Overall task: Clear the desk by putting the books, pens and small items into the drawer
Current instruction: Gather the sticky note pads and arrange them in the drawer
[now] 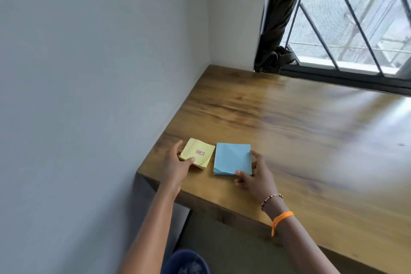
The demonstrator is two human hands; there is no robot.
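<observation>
Two square note pads lie side by side at the near left corner of the wooden desk (289, 131). The yellow pad (198, 153) carries a small red label. My left hand (176, 168) grips it, with the thumb on top of its near edge and fingers round its left side. To its right lies the blue pad (232, 158), a slightly fanned stack. My right hand (255, 176) holds it, thumb at its near right corner and fingers along its right edge. No drawer is in view.
A white wall runs along the desk's left edge. A barred window (347, 18) with a dark bunched curtain (278, 29) stands behind the desk. A blue round object (184, 262) sits below the desk's front edge.
</observation>
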